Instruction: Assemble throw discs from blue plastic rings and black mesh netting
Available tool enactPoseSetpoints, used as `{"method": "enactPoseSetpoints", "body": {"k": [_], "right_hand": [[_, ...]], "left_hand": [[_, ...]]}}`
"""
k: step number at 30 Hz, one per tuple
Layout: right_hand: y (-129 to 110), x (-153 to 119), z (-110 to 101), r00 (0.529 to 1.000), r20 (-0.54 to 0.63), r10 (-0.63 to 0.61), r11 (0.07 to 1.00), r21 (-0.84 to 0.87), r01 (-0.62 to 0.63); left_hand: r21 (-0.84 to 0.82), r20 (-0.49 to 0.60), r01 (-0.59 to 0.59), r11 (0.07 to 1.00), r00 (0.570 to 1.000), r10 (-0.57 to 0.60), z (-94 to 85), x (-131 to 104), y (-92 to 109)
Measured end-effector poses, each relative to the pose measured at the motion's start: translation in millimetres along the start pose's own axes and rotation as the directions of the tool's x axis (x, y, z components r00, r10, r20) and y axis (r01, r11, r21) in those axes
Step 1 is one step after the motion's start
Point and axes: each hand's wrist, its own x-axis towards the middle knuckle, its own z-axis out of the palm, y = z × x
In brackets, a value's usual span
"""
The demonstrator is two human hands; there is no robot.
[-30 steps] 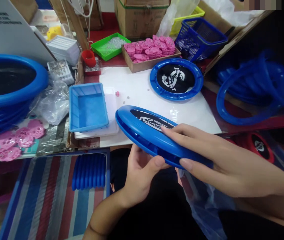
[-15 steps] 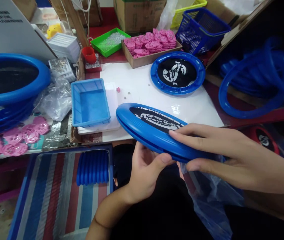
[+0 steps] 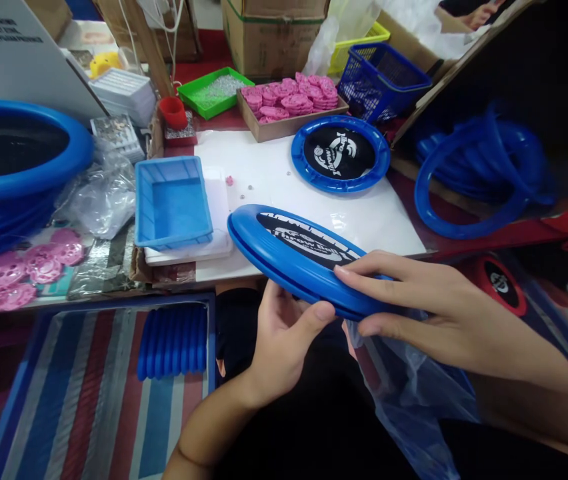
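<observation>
A round blue disc (image 3: 284, 270) with a black centre lettered "Throw Ball" is held tilted in both hands. My left hand (image 3: 284, 340) grips its near lower edge, thumb at the rim and fingers underneath. On the right side, my right hand (image 3: 404, 300) has its fingers on top and thumb at the lower edge. A dark gap runs along the near rim. Beyond it, another blue disc (image 3: 341, 155) lies on the white sheet (image 3: 264, 157). A clear plastic bag (image 3: 409, 387) hangs below my right hand.
A light blue tray (image 3: 174, 203) stands left of the sheet. Behind are a green tray (image 3: 214, 92), a box of pink pieces (image 3: 291, 97) and a blue basket (image 3: 387, 77). Blue rings (image 3: 479, 180) lie right; several blue discs (image 3: 173, 341) stand in the lower-left bin.
The view has shifted slightly, so the table items appear farther left. Both hands keep their hold on the disc, with almost no change in its tilt.
</observation>
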Motion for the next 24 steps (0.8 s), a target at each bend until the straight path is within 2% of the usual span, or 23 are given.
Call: {"method": "enactPoseSetpoints", "body": {"k": [5,11,14,18,21,24], "right_hand": [[0.2,-10.0,13.0,0.998,-0.049,-0.038,0.998,-0.050,0.036],[5.8,-22.9,39.3,0.983,-0.107,-0.149,0.989,-0.043,0.145],[12.4,-31.6,56.8,0.970,-0.149,-0.190,0.981,-0.060,0.183],[21.2,-43.5,83.3,0.955,-0.203,-0.215,0.972,-0.134,0.191],[26.3,-49.8,102.0,0.947,-0.222,-0.232,0.961,-0.203,0.188],[31.0,-53.9,119.5,0.936,-0.244,-0.255,0.943,-0.275,0.186]], "left_hand": [[0.031,0.051,0.038,0.999,0.998,-0.039,-7.6,-5.0,-2.8],[0.076,0.033,0.077,0.994,0.996,-0.080,-28.6,-12.5,-14.2],[0.088,-0.008,0.088,0.992,0.996,-0.087,-44.7,-12.9,-26.5],[0.106,-0.074,0.159,0.982,0.986,-0.152,-62.4,-13.8,-39.7],[0.113,-0.110,0.221,0.969,0.972,-0.208,-69.4,-17.8,-44.8],[0.112,-0.202,0.261,0.959,0.951,-0.235,-71.7,-21.9,-48.3]]}}
